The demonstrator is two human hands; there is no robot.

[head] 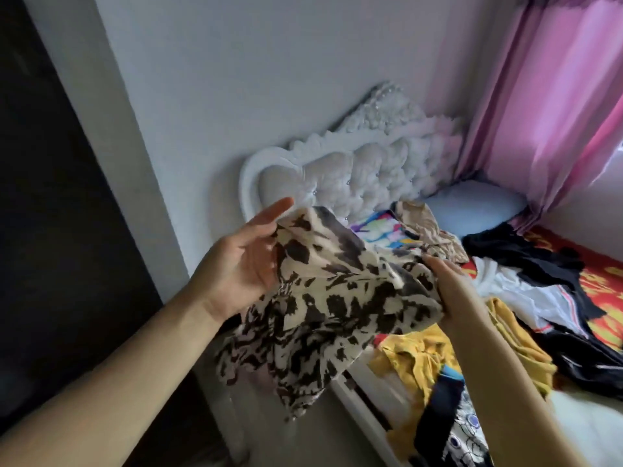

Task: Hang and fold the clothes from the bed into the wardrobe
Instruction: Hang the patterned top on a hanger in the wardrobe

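**Garment lifted, not yet laid out for folding**

Bedroom corner: white wall, tufted headboard, pink curtain at right, dark panel at far left that may be the wardrobe; cannot confirm.

Bed carries a loose heap: yellow top, white item, black item, a beige piece near the pillow.

Item in hand: patterned cloth, cream with dark blotches, held in the air over the bed's near edge, bunched and hanging below both hands.

Left hand: palm up, fingers mostly straight, cloth edge lying against them; thumb seems to rest on the fabric. Loose contact, not a firm clamp.

Right hand: fingers wrapped around the cloth's right side, holding it.

Judgement: step in hand is sorting out the garment's shape. Recommended: find the collar or waistband, take matching corners with both hands, shake out once, and keep the hanging end clear of the heap. Risk: slack left contact may let that side slip.
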